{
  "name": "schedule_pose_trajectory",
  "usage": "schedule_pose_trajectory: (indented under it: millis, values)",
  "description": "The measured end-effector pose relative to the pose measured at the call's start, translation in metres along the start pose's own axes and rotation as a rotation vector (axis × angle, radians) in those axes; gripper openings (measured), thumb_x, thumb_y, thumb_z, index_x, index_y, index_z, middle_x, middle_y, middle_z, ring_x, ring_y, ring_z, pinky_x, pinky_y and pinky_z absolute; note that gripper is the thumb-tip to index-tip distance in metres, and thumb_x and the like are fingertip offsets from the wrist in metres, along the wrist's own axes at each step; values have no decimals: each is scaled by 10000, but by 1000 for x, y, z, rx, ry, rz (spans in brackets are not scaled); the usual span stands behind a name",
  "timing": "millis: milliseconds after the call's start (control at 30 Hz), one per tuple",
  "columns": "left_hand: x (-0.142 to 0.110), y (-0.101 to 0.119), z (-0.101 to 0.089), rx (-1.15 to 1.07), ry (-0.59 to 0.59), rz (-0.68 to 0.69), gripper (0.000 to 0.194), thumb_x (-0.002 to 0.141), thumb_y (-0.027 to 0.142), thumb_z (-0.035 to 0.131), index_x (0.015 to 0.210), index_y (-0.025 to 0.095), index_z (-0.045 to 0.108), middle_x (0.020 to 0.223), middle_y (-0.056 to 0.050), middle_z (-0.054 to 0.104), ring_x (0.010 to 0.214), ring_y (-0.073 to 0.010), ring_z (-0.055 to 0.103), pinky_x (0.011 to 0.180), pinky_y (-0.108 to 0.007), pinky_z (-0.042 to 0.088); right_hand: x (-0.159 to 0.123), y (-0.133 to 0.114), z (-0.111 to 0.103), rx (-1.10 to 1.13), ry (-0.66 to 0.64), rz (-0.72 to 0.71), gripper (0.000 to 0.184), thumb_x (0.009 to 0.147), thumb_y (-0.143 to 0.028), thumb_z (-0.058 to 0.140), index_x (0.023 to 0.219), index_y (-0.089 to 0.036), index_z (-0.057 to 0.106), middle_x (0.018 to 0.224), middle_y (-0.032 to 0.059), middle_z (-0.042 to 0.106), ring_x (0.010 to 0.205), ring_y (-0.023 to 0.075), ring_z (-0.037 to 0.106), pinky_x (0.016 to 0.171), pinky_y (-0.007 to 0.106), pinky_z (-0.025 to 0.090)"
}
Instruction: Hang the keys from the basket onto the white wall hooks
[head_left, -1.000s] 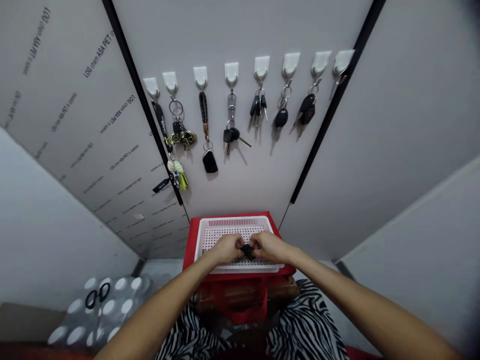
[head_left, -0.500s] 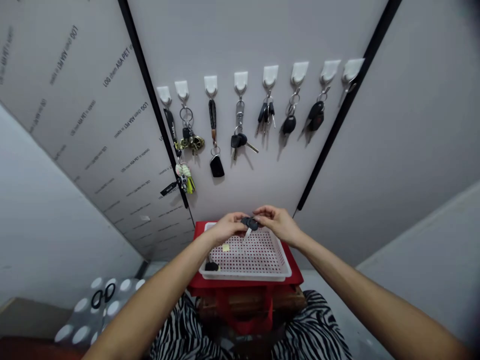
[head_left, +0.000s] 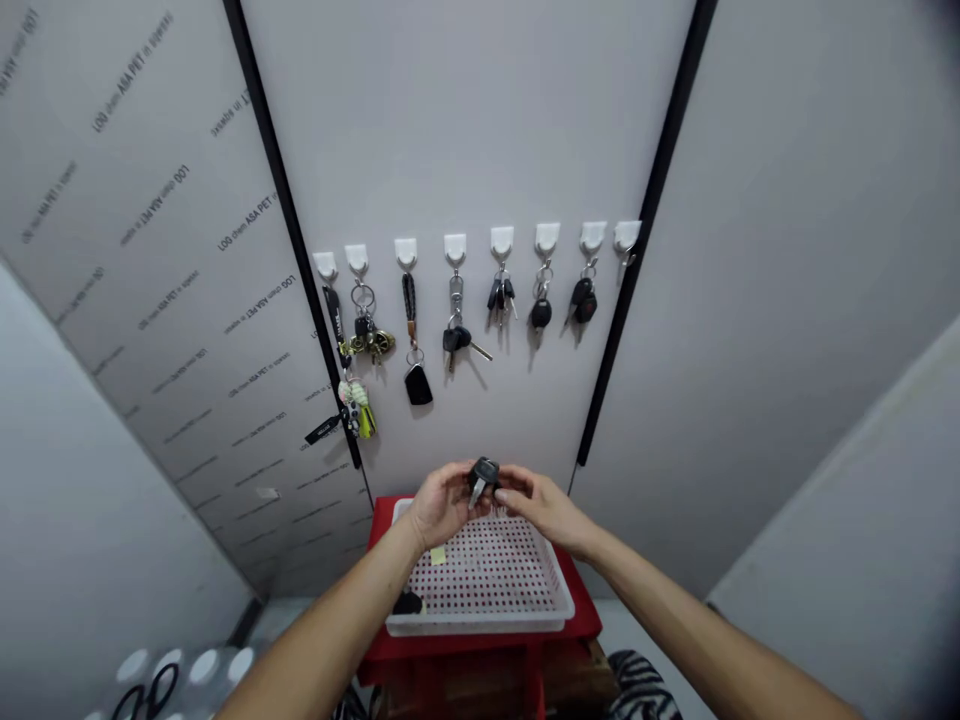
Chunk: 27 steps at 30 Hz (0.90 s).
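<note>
A black car key (head_left: 482,476) with a metal blade is pinched between my left hand (head_left: 439,503) and my right hand (head_left: 541,505), held above the far edge of a white perforated tray (head_left: 551,596). Both hands have their fingers closed on the key. The tray rests on a red stand (head_left: 585,622) and holds a small yellow tag (head_left: 437,555) and a black object (head_left: 407,604) at its front left. On the wall above, a row of white hooks (head_left: 454,246) carries several key bunches; the rightmost hook (head_left: 626,236) shows no key.
Black vertical strips (head_left: 289,215) frame the wall panel. A spotted grey cushion with scissors (head_left: 142,690) lies at the lower left. Zebra-patterned cloth (head_left: 637,690) shows under the stand.
Both hands have lifted the black key out of the tray and raised it toward the wall. The view has tilted upward, so the hooks sit lower in the picture.
</note>
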<state>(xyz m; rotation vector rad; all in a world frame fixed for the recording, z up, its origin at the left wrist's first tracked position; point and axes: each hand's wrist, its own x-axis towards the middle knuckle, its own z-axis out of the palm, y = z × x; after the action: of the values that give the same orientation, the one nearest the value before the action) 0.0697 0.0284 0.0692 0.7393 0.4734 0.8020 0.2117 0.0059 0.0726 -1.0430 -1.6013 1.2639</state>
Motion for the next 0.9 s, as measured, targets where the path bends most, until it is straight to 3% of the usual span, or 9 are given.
schedule_pose_trajectory:
  millis: [133,300,467,667,767,900]
  values:
    - [2,-4,6,125,-2,54,99,588,212,494,643,135,466,543,14,483,477,-62,434,491,-195,308,2,-1,1,-59,141,-66,156,623,-243,469,726,-131,498,678,10,544,626,88,481,611,227,368]
    - [6,-3,8,281,7,56,179,570,143,492,741,140,440,561,17,504,485,-53,448,525,-195,322,1,-12,-13,-191,197,-105,114,625,-231,453,580,-129,479,530,-18,490,516,73,440,530,209,350]
    - [20,14,27,457,87,45,229,562,190,497,772,143,419,619,-2,536,519,-77,494,539,-211,329,1,-63,-58,-212,431,-169,131,609,-252,457,586,-125,478,489,-31,460,464,58,411,484,196,340]
    - [32,38,85,660,-51,161,227,532,187,508,743,134,443,611,3,522,526,-79,491,521,-204,310,16,-131,-121,-213,781,-321,132,555,-257,498,588,-129,503,502,-29,482,439,45,399,431,173,329]
    - [34,40,106,737,-104,191,206,538,188,496,731,132,450,604,4,513,518,-78,485,514,-205,300,28,-154,-141,-162,903,-367,106,549,-238,490,566,-133,493,488,-25,482,422,49,412,421,179,355]
    - [33,34,111,795,-123,207,179,533,172,483,705,133,451,571,11,498,495,-81,476,498,-211,290,44,-168,-155,-190,993,-353,96,552,-230,477,557,-135,491,484,-8,501,416,64,443,427,199,395]
